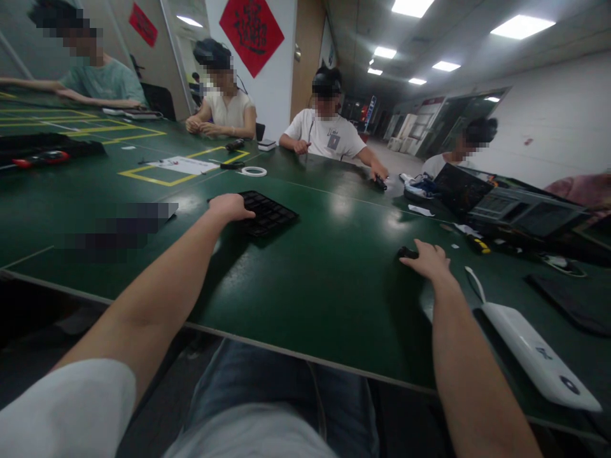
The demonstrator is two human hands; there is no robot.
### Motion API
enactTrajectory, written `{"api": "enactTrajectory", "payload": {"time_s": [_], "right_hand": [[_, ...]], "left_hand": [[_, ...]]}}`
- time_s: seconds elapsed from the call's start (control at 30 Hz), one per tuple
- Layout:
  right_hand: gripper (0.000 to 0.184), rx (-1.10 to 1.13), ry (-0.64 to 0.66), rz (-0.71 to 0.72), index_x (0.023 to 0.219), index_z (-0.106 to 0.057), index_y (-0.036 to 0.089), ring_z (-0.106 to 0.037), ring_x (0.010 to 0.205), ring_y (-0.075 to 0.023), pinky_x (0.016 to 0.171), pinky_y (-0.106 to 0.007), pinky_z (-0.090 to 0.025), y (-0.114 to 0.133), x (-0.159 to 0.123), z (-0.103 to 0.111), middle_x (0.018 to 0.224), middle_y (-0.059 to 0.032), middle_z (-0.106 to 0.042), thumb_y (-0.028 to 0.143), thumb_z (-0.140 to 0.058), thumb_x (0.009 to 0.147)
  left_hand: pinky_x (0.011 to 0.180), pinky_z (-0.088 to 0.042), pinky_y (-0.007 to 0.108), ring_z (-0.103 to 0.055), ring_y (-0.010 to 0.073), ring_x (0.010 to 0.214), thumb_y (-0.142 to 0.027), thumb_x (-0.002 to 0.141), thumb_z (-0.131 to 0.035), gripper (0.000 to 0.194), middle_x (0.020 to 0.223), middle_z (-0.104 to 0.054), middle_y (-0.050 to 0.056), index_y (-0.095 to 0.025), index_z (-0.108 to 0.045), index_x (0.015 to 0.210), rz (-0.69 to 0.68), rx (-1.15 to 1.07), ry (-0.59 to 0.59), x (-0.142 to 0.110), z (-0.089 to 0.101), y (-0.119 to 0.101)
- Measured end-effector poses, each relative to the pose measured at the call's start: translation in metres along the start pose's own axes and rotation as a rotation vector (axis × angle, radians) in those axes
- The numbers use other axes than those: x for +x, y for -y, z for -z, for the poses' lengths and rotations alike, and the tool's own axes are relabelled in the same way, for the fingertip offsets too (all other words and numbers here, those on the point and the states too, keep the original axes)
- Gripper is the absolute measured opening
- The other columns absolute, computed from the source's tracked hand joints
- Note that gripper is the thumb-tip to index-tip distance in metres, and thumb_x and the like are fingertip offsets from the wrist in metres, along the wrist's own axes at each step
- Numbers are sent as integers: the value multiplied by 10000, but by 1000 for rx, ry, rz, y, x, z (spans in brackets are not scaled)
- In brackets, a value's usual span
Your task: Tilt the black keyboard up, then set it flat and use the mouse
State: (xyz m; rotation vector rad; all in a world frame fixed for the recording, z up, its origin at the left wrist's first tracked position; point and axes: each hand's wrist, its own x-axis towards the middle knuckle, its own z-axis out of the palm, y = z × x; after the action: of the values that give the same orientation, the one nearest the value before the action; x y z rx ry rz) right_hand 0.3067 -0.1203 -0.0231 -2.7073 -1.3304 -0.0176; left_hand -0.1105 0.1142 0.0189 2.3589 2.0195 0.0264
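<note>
My left hand (229, 208) grips the left edge of a black gridded tray (271, 215), which extends rightward past my thumb; my right hand (430, 259) clasps a small dark object (407, 252), too blurred to identify.

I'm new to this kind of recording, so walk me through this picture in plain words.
There is no machine here: the bare arms belong to a person wearing the camera on their head. It is the only view, looking forward and down over their lap.

The left hand grips the edge of a black grid tray. The right hand has a small dark object at its fingertips; I can't tell what it is.

Both are over a green table. To the right lies a white device with a short cable; farther off, toward the left, lies a paper sheet. Other people sit around the table.
</note>
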Motion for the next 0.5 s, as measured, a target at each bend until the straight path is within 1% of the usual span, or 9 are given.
{"api": "enactTrajectory", "payload": {"time_s": [0.07,0.1,0.17,0.23,0.3,0.33,0.4,0.47,0.5], "right_hand": [[616,17,25,10,1338,-432,193,-283,1323,-414,989,-657,-290,-2,2,-2,1428,-151,-396,446,-552,790],[558,24,44,23,1301,-479,198,-326,1298,-418,969,-660,-308,-3,4,-5,1387,-163,-443,431,-543,798],[449,37,51,84,1222,-560,189,-432,1220,-402,935,-620,-365,-3,8,-12,1266,-180,-549,373,-523,815],[407,71,11,206,1190,-588,170,-495,1163,-355,936,-548,-401,4,9,-18,1177,-170,-606,310,-526,812],[421,147,-22,373,1192,-587,164,-501,1160,-312,970,-497,-398,21,5,-22,1171,-145,-619,269,-567,785],[421,202,-21,461,1182,-594,167,-498,1164,-299,985,-481,-393,32,1,-22,1181,-132,-619,253,-588,769],[407,338,0,600,1130,-622,166,-506,1150,-290,1003,-474,-385,56,-10,-22,1150,-115,-636,210,-630,726],[376,560,48,722,1074,-635,180,-554,1088,-266,1001,-461,-398,76,-21,-24,1100,-89,-657,182,-650,698],[370,706,76,745,1069,-628,195,-572,1070,-250,991,-446,-418,84,-26,-25,1098,-75,-659,188,-651,700]], "left_hand": [[813,-416,353,-545,272,938,-458,703,-665,378,711,-586,75,-94,-567,669,-9,-29,-9,0,-1,0],[832,-402,346,-538,263,941,-413,706,-676,354,651,-547,46,-104,-531,614,-18,-58,-25,0,-2,-1],[853,-380,336,-530,250,945,-339,720,-672,361,591,-479,16,-128,-445,535,-53,-137,-70,-3,-6,-8],[834,-380,317,-534,249,933,-329,706,-680,388,593,-473,17,-150,-397,509,-82,-196,-92,-9,-12,-21],[790,-392,289,-546,248,919,-370,686,-689,364,647,-527,39,-160,-434,534,-144,-228,-88,-18,-19,-41],[766,-398,282,-555,251,915,-393,686,-683,329,698,-565,56,-161,-480,573,-211,-246,-79,-24,-22,-54],[746,-410,289,-570,251,912,-417,731,-631,270,859,-619,92,-152,-578,730,-392,-311,-80,-40,-28,-80],[755,-421,302,-582,246,913,-413,780,-579,301,961,-631,117,-139,-612,900,-582,-398,-64,-60,-33,-104],[773,-425,306,-583,243,930,-412,802,-556,328,999,-629,125,-133,-608,967,-664,-432,-58,-70,-35,-114]]}}
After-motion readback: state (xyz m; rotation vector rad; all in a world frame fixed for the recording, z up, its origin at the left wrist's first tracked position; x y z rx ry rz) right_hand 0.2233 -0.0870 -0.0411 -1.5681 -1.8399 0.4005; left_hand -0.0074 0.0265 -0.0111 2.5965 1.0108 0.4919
